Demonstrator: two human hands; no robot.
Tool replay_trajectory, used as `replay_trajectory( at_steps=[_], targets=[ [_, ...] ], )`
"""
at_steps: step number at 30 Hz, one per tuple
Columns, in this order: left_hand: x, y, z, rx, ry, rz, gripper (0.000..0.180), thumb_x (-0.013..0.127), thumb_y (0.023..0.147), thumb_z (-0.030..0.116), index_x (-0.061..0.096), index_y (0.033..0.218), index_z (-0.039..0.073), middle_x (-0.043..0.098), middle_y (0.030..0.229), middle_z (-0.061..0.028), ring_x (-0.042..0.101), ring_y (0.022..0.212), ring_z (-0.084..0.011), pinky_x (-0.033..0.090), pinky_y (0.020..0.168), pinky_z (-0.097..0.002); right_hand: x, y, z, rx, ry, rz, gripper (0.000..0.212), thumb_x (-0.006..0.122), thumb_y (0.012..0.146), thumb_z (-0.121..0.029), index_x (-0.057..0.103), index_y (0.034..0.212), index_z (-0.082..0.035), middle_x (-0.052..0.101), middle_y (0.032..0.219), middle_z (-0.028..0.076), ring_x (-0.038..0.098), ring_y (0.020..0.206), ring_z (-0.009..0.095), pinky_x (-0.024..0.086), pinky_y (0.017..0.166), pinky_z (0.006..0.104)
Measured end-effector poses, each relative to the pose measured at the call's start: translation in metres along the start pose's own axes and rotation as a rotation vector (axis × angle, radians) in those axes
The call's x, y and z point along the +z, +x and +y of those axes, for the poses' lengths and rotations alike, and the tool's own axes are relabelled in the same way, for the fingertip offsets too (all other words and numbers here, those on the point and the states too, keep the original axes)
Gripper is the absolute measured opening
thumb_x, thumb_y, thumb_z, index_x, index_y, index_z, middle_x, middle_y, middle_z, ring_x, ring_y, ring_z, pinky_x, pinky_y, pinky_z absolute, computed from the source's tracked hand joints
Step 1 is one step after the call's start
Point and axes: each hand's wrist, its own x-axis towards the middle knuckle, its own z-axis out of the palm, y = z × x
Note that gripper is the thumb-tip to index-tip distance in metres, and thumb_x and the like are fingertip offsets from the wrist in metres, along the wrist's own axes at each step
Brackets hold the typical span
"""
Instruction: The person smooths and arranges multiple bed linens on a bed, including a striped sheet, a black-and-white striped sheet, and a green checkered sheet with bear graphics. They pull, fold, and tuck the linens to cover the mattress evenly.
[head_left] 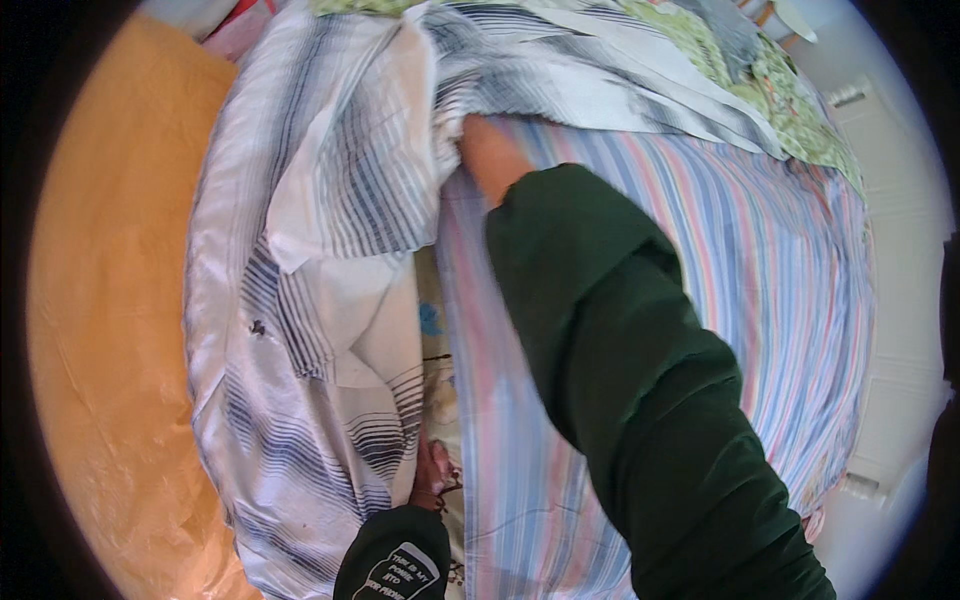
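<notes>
A white blanket with dark grey stripes [350, 190] lies turned back in loose folds along the left and far side of the bed. At the far middle, my right hand [490, 158] is closed on its bunched edge; the fingertips are hidden in the cloth. Lower down, my left hand [430, 476] shows only partly beside the blanket's edge, its fingers curled at the cloth. Between blanket and sheet, a strip of cream fabric with blue and dark marks [432, 330] shows. Under my right arm spreads a pastel striped sheet [570, 500].
Orange-brown sheeting [110, 300] covers the area left of the bed. Green patterned cloth [800, 110] and a grey cloth [722, 40] lie at the far right. A white radiator [895, 280] stands along the right side, and red and pink cloth [238, 30] sits at the far left.
</notes>
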Motion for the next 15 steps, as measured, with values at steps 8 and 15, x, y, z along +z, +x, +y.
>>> replay_trajectory(
  at_steps=[8, 15],
  targets=[
    [-0.016, 0.01, -0.012, 0.511, 0.609, 0.226, 0.045, 0.041, 0.098, 0.024, 0.036, 0.136, 0.0, 0.054, 0.082, -0.0111, 0.05, 0.063, -0.016, 0.044, 0.056, -0.0309, -0.015, -0.06, -0.026, 0.076, 0.049, -0.014, 0.043, 0.059, 0.081, -0.025, 0.056, 0.117, -0.001, 0.051, 0.118, 0.022, 0.053, 0.104, 0.037, 0.045, 0.088, 0.0471],
    [-0.003, 0.0, 0.064, 0.338, 0.067, 0.119, 0.043, 0.037, 0.099, 0.02, 0.034, 0.137, 0.0, 0.053, 0.091, -0.0123, 0.051, 0.072, -0.0159, 0.045, 0.064, -0.029, 0.017, -0.157, -0.053, 0.301, -0.142, 0.103, 0.048, 0.066, 0.077, -0.027, 0.05, 0.115, -0.001, 0.052, 0.103, 0.014, 0.052, 0.097, 0.03, 0.05, 0.074, 0.0443]
  ],
)
